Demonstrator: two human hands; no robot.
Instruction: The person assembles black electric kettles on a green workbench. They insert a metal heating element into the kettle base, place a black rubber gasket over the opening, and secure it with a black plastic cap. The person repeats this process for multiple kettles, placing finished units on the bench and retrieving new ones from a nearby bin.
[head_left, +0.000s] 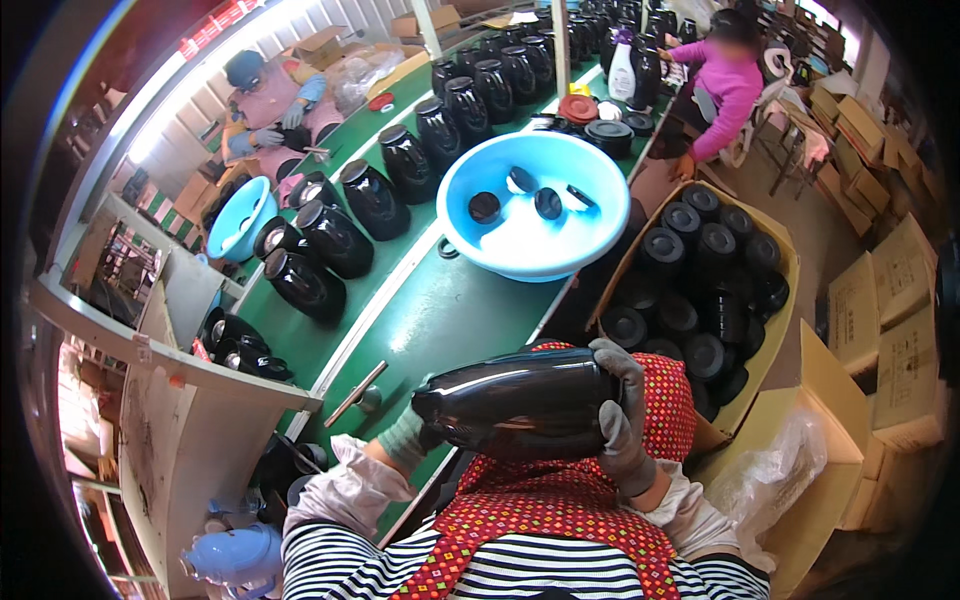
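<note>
A glossy black flask body (515,405) lies sideways across my lap, its narrower end to the left and its wide end to the right. My right hand (622,420), in a grey glove, grips the wide end, with fingers curled over the edge. At the narrower end my left hand (405,436), also gloved, supports the flask body; its fingers are mostly hidden behind it. Just beyond my left hand a metal rod (356,393) rests near the front of the green worktable (420,320).
A blue basin (535,268) holds several round black-and-white parts. Rows of black flask bodies (375,200) stand along the table. To my right is a carton (790,290) of black flask parts, beside an open box with plastic wrap (790,465). Two co-workers (725,85) sit farther off.
</note>
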